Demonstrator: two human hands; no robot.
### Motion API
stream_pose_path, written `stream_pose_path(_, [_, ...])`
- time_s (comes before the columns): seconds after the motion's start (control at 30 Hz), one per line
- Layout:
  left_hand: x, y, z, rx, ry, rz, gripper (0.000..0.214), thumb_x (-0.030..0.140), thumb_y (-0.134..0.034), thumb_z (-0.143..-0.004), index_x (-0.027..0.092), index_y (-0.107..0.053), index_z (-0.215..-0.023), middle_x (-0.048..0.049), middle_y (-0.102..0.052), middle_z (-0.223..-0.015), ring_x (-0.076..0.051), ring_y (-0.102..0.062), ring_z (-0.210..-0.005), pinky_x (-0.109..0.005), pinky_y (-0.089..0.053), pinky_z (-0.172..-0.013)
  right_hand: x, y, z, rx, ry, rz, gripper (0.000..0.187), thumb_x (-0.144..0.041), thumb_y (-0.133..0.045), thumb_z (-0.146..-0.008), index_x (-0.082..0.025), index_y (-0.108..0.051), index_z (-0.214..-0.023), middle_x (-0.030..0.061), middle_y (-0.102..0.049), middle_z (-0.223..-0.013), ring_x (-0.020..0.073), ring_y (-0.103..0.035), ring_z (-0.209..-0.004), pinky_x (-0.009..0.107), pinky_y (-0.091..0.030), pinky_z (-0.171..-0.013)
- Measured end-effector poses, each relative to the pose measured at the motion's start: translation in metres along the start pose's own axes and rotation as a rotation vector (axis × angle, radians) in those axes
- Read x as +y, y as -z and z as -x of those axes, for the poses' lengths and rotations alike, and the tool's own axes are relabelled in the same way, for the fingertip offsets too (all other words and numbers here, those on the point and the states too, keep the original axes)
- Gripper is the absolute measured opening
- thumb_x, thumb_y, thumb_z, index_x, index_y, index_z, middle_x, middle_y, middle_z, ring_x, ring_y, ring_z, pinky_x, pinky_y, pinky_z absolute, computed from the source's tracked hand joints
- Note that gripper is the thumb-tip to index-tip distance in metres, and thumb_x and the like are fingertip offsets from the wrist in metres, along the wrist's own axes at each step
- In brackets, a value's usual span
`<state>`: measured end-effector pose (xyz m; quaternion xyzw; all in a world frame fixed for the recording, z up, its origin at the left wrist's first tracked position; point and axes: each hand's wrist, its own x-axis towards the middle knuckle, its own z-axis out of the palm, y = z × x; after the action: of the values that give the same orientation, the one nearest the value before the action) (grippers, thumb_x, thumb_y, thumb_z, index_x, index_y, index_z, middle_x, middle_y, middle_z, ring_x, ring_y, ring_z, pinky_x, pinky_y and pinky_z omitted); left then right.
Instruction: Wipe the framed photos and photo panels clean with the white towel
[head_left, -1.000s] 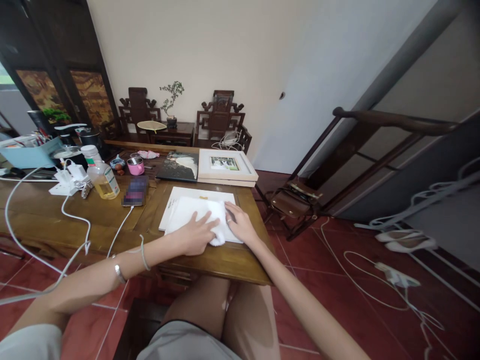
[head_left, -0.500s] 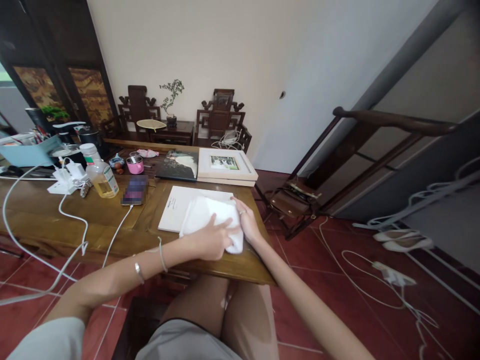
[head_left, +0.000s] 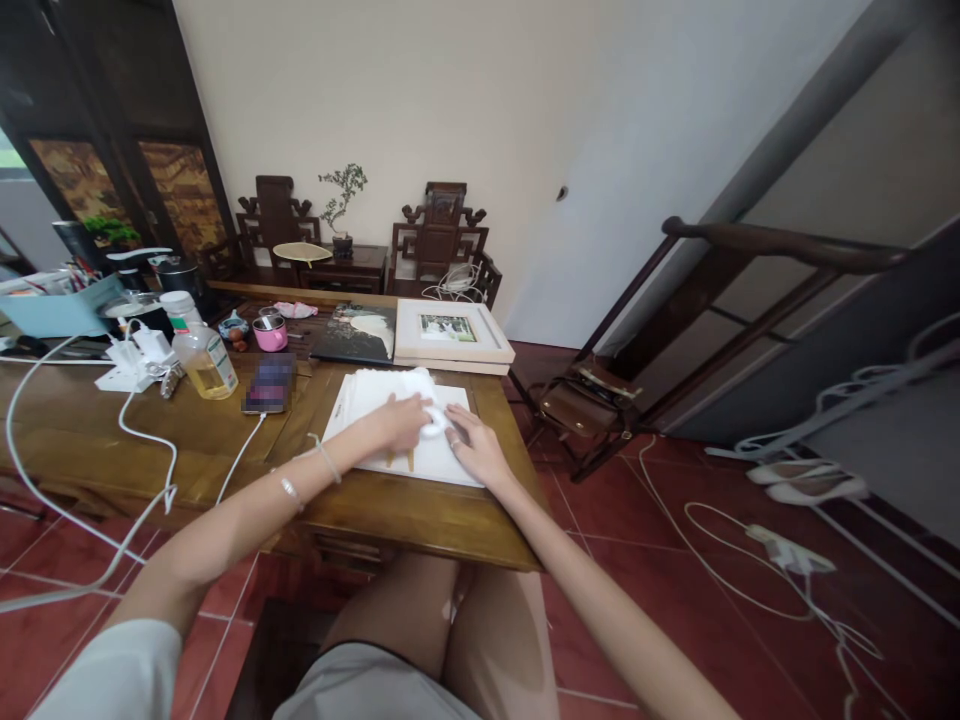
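Note:
A white cloth, folded and bunched, lies over the far left part of a flat white book or board on the wooden table. My left hand presses on the cloth, its fingers curled into the near right edge. Part of the cloth loops up beside these fingertips. My right hand rests on the board's right side, fingers stretched toward the cloth's edge and apart from a firm hold. Some brownish print shows on the board below my left hand.
Behind the board are a framed picture and a dark album. To the left lie a phone on a cable, a pink cup, a bottle of yellow liquid and a power strip. A chair with a brown bag stands right.
The cloth has slid away from the table's near edge, up and left over the board. My left hand has moved with it. The right hand has left the cloth's side and now lies on the board.

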<state>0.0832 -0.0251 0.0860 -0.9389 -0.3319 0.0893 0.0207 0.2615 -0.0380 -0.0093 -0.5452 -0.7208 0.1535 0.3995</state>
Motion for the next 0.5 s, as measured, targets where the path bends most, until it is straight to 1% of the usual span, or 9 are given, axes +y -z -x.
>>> stream_pose_path(0.03, [-0.009, 0.001, -0.012, 0.016, 0.001, 0.025, 0.036, 0.002, -0.043, -0.082, 0.012, -0.059, -0.113, -0.0166, -0.047, -0.136, -0.027, -0.042, -0.127, -0.046, -0.041, -0.098, -0.001, 0.001, 0.000, -0.004, 0.005, 0.014, 0.036, -0.021, -0.050, -0.080, -0.018, -0.066, -0.113, 0.0102, -0.060, -0.128, 0.0256, -0.047, -0.127, 0.047, -0.033, -0.110])
stream_pose_path(0.1, [-0.019, 0.003, -0.033, 0.079, -0.048, 0.093, 0.033, 0.002, -0.042, -0.083, 0.010, -0.060, -0.110, -0.0153, -0.054, -0.129, -0.024, -0.049, -0.121, -0.039, -0.040, -0.099, -0.004, 0.002, 0.000, -0.010, 0.020, 0.035, 0.037, -0.021, -0.048, -0.081, -0.017, -0.065, -0.113, 0.0114, -0.060, -0.128, 0.0262, -0.049, -0.126, 0.046, -0.035, -0.108])
stream_pose_path(0.2, [-0.018, 0.005, -0.056, 0.165, -0.185, 0.201, 0.028, 0.004, -0.045, -0.083, 0.011, -0.063, -0.103, -0.0108, -0.062, -0.118, -0.019, -0.056, -0.109, -0.028, -0.042, -0.096, -0.006, 0.004, 0.001, -0.013, 0.022, 0.061, 0.035, -0.023, -0.046, -0.082, -0.017, -0.065, -0.111, 0.0118, -0.063, -0.121, 0.0266, -0.055, -0.117, 0.044, -0.041, -0.102])
stream_pose_path(0.27, [-0.014, 0.003, -0.064, 0.176, -0.200, 0.233, 0.027, 0.004, -0.044, -0.082, 0.012, -0.065, -0.098, -0.0081, -0.065, -0.110, -0.018, -0.060, -0.100, -0.025, -0.045, -0.090, -0.006, 0.005, 0.002, -0.017, 0.014, 0.074, 0.034, -0.024, -0.045, -0.083, -0.017, -0.066, -0.109, 0.0118, -0.065, -0.117, 0.0266, -0.058, -0.113, 0.042, -0.043, -0.099])
stream_pose_path(0.33, [-0.013, 0.000, -0.066, 0.169, -0.156, 0.226, 0.027, 0.005, -0.044, -0.082, 0.013, -0.065, -0.098, -0.0071, -0.066, -0.107, -0.018, -0.061, -0.097, -0.025, -0.045, -0.088, -0.006, 0.005, 0.002, -0.018, 0.027, 0.070, 0.034, -0.023, -0.045, -0.083, -0.018, -0.066, -0.109, 0.0115, -0.065, -0.117, 0.0262, -0.057, -0.114, 0.042, -0.043, -0.100])
stream_pose_path(0.4, [-0.019, -0.004, -0.062, 0.169, -0.107, 0.203, 0.029, 0.006, -0.045, -0.081, 0.012, -0.064, -0.102, -0.0081, -0.065, -0.111, -0.019, -0.059, -0.102, -0.026, -0.044, -0.092, -0.005, 0.004, 0.001, -0.014, 0.050, 0.050, 0.034, -0.023, -0.045, -0.083, -0.019, -0.065, -0.111, 0.0101, -0.063, -0.121, 0.0255, -0.054, -0.119, 0.044, -0.040, -0.103])
stream_pose_path(0.5, [-0.032, -0.010, -0.048, 0.163, -0.053, 0.169, 0.030, 0.004, -0.044, -0.080, 0.010, -0.064, -0.102, -0.0133, -0.061, -0.118, -0.023, -0.056, -0.111, -0.035, -0.040, -0.098, -0.003, 0.002, 0.001, -0.012, 0.040, 0.028, 0.037, -0.022, -0.047, -0.082, -0.018, -0.064, -0.114, 0.0096, -0.060, -0.128, 0.0252, -0.048, -0.127, 0.046, -0.034, -0.109])
